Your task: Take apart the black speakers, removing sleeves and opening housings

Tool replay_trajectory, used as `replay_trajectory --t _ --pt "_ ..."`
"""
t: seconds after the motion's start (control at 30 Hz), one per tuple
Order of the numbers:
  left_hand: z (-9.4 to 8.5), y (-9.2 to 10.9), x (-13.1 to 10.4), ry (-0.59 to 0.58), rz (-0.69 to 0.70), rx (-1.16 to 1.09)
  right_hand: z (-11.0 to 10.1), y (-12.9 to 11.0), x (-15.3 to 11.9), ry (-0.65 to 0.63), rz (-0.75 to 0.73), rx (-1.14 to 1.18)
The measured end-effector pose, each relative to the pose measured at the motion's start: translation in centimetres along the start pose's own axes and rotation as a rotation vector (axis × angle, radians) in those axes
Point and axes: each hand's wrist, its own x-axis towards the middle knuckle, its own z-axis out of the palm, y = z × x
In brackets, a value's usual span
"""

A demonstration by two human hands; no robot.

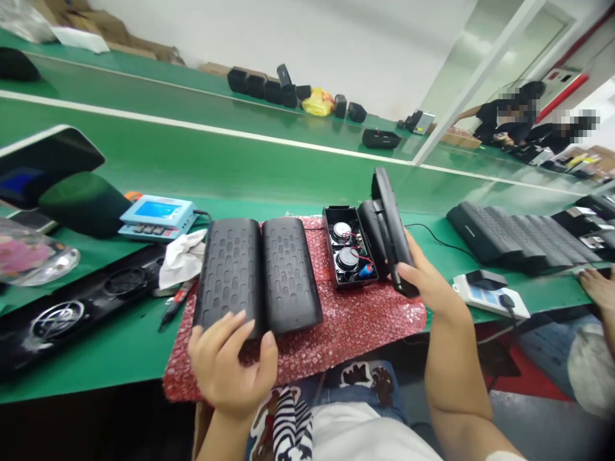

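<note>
Green bench (127, 355) carried red bubble wrap (355, 323). Right hand (427, 278) gripped a black cover (396, 224), near upright, beside an open speaker box (352, 246). Left hand (233, 371), fingers spread open, was at the leftmost textured case (230, 269); contact unclear.

Yellow bag (317, 102) near wall (307, 32); white power strip (483, 299); crumpled white tissue (181, 259) on green bench (115, 358).

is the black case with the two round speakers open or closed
Open: the black case shows both round speakers and red wires inside.
</note>
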Motion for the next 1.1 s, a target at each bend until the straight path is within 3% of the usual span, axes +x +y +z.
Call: replay_trajectory --t 0.03,0.1,0.17,0.27,0.3,0.37,0.5,0.6,0.67,0.83,1.0,1.1 --pt "-0.4 -0.9 -1.0 0.039 0.050 0.042 0.5 -1.0 0.7 0.088 0.038 -0.170" --pt "-1.3 -2.5 -2.9 0.154 0.090 0.068 1.8 -2.9 2.4 0.143 0.155 -0.408" --pt "-2.0 -3.9 -4.7 0.212 -0.015 0.044 3.7 -4.1 4.0 0.155 0.243 -0.629" --pt "-2.2 -6.1 -7.5 0.113 -0.263 0.052 6.5 -4.9 5.7 0.125 0.276 -0.835" --pt "-2.0 -7.0 -8.5 0.071 -0.279 0.105 7.2 -5.0 6.0 0.101 0.282 -0.876" --pt "-1.3 -8.9 -10.4 0.026 -0.179 0.285 8.3 -5.0 6.2 0.063 0.307 -0.943" --pt "0.4 -12.3 -12.3 0.176 0.083 0.431 9.0 -5.3 6.1 0.044 0.357 -0.996" --pt "0.8 -13.8 -12.7 0.222 0.200 0.446 8.8 -5.6 6.0 0.023 0.377 -0.988" --pt "0.8 -14.5 -13.2 0.198 0.198 0.449 8.8 -5.8 5.9 0.019 0.385 -0.986" --pt "0.8 -15.7 -14.8 0.202 0.036 0.429 9.3 -6.3 5.9 0.012 0.401 -0.996" --pt "1.1 -15.9 -14.8 0.236 0.136 0.481 9.6 -6.8 6.2 0.011 0.367 -0.990" --pt "1.0 -15.9 -14.9 0.221 0.126 0.487 9.4 -6.5 6.2 0.028 0.364 -0.980"
